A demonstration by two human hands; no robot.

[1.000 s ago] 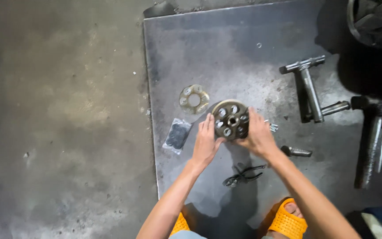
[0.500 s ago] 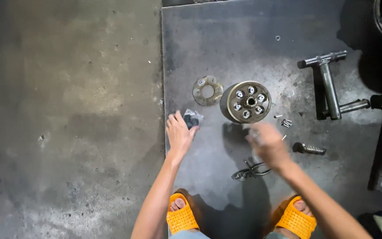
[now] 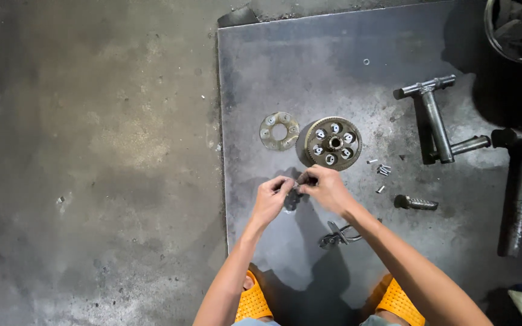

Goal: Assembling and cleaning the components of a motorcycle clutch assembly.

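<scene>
My left hand and my right hand meet over a grey metal plate on the floor. Between their fingertips they hold a small clear plastic bag with dark contents. Just beyond the hands lies a round toothed metal hub with several holes. To its left lies a flat round plate with a centre hole.
Several small bolts lie right of the hub. Pliers lie near my right forearm, a knurled metal pin to the right. A T-shaped wrench and dark tools sit at the right. Bare concrete floor spreads left.
Both hands left the toothed hub. My left hand picked the small bag up off the plate, and my right hand came over to grip it too.
</scene>
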